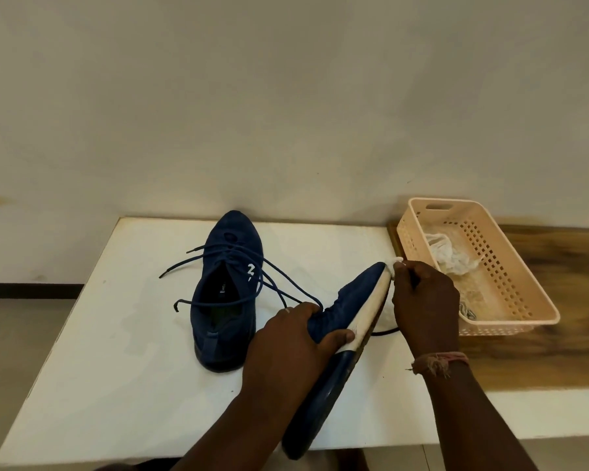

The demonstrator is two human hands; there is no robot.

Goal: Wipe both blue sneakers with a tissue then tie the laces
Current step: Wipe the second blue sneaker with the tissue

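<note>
Sneaker of dark blue knit (340,300) is tilting over the white table (116,334), my left hand (286,338) gripping it, right hand (422,300) pinching crumpled white tissue (397,261) at its toe; thin tissue could tear on the sole.

A dark blue mesh sneaker (223,294) with loose laces is set upright on the flat white tabletop (116,334), toe toward the wall. To its right, a second blue sneaker (337,321) is held tilted on its side above the tabletop. Further right, a peach perforated plastic basket (510,283) is placed on a brown wooden surface (541,362), with crumpled white tissues (451,254) inside.
</note>
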